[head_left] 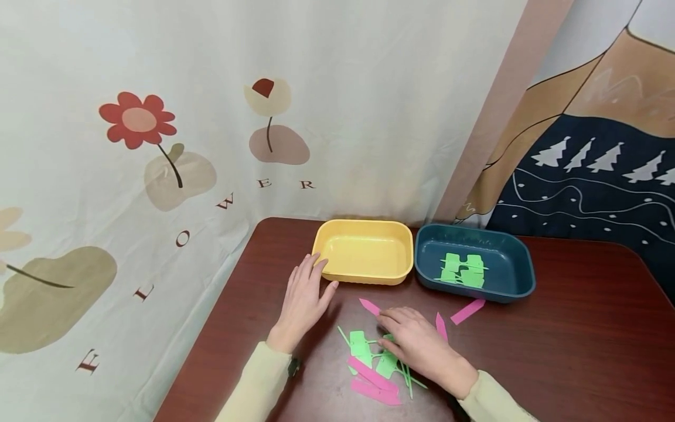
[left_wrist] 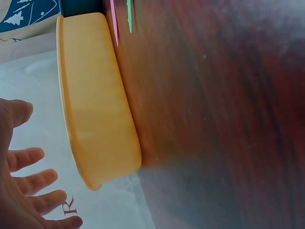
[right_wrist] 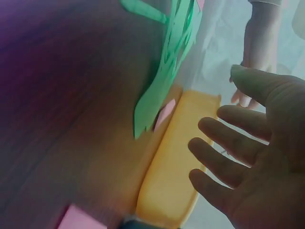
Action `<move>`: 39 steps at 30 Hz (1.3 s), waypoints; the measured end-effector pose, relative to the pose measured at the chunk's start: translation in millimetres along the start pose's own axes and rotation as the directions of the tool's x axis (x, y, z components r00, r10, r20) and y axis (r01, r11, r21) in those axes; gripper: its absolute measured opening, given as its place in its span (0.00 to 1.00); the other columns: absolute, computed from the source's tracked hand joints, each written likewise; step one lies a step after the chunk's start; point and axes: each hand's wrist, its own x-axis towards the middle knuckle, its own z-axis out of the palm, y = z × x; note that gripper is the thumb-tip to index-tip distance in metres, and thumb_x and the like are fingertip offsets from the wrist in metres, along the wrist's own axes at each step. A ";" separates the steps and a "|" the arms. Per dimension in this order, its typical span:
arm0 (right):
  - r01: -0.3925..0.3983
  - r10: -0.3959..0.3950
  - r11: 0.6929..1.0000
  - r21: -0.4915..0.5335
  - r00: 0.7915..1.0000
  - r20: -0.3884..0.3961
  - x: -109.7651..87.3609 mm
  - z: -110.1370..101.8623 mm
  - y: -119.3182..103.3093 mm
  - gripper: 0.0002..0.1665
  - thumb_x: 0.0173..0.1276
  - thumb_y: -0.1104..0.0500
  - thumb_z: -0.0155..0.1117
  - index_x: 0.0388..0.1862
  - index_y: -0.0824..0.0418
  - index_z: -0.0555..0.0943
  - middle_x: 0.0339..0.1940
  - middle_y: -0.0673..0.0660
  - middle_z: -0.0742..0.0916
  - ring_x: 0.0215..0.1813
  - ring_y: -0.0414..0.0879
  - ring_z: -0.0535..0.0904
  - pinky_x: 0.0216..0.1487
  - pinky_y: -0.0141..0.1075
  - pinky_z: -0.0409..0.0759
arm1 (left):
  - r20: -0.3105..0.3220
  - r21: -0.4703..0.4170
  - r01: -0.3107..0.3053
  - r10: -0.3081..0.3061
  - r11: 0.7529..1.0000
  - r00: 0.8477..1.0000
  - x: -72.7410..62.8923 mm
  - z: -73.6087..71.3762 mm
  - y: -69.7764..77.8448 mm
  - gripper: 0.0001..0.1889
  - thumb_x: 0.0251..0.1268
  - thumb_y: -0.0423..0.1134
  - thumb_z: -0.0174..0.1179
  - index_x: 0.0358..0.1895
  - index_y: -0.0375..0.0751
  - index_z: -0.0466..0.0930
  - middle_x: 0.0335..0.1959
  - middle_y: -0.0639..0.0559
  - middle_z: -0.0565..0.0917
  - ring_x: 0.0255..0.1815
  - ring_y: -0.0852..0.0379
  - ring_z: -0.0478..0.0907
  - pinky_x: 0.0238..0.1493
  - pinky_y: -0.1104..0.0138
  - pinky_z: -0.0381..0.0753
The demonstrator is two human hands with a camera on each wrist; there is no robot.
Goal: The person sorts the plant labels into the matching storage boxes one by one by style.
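Observation:
My left hand (head_left: 304, 299) hovers at the near left corner of the yellow tray (head_left: 366, 276), fingers spread and holding nothing. In the left wrist view its fingertips (left_wrist: 45, 176) stand apart beside the tray's wall. Over the right side of a loose pile of green T-shaped plant labels (head_left: 360, 346) is my right hand (head_left: 419, 344), which hides part of them. The right wrist view shows its fingers (right_wrist: 233, 143) loosely spread, with nothing between them. Pink pointed plant labels (head_left: 375, 378) lie at the near side of the pile.
A dark blue tray (head_left: 508, 266) adjoins the yellow one on the right and holds several green labels (head_left: 452, 262). Single pink labels lie near the blue tray (head_left: 467, 311), beyond my right fingers (head_left: 369, 306) and beside that hand (head_left: 441, 327). Printed curtains (head_left: 369, 117) hang behind the brown table (head_left: 580, 328).

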 end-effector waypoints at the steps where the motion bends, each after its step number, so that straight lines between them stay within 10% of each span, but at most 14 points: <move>1: 0.005 -0.005 1.000 -0.001 1.000 0.005 1.5 1.6 -0.7 0.25 0.66 0.52 0.76 0.57 0.64 0.84 0.55 0.58 0.87 0.58 0.54 0.82 0.62 0.53 0.78 | -0.009 -0.008 -0.006 0.006 1.000 1.000 -1.3 -0.6 0.0 0.28 0.71 0.47 0.66 0.67 0.34 0.75 0.72 0.37 0.72 0.76 0.36 0.66 0.71 0.37 0.64; 23: 0.018 -0.017 1.000 -0.011 0.996 0.090 17.4 25.5 -8.7 0.05 0.64 0.56 0.76 0.35 0.53 0.86 0.37 0.47 0.79 0.39 0.43 0.74 0.41 0.40 0.78 | -0.096 -0.055 -0.045 0.039 0.997 0.995 -19.3 -3.8 3.3 0.23 0.68 0.42 0.67 0.62 0.33 0.80 0.65 0.38 0.79 0.70 0.38 0.73 0.67 0.42 0.72; 39: 0.066 -0.061 0.994 -0.087 0.996 0.058 23.6 25.6 -12.5 0.12 0.60 0.64 0.74 0.22 0.55 0.80 0.25 0.48 0.78 0.31 0.46 0.76 0.38 0.39 0.79 | -0.111 -0.057 -0.065 0.058 0.996 0.992 -21.9 -1.1 3.5 0.25 0.66 0.44 0.68 0.62 0.34 0.80 0.65 0.38 0.79 0.68 0.39 0.75 0.65 0.43 0.74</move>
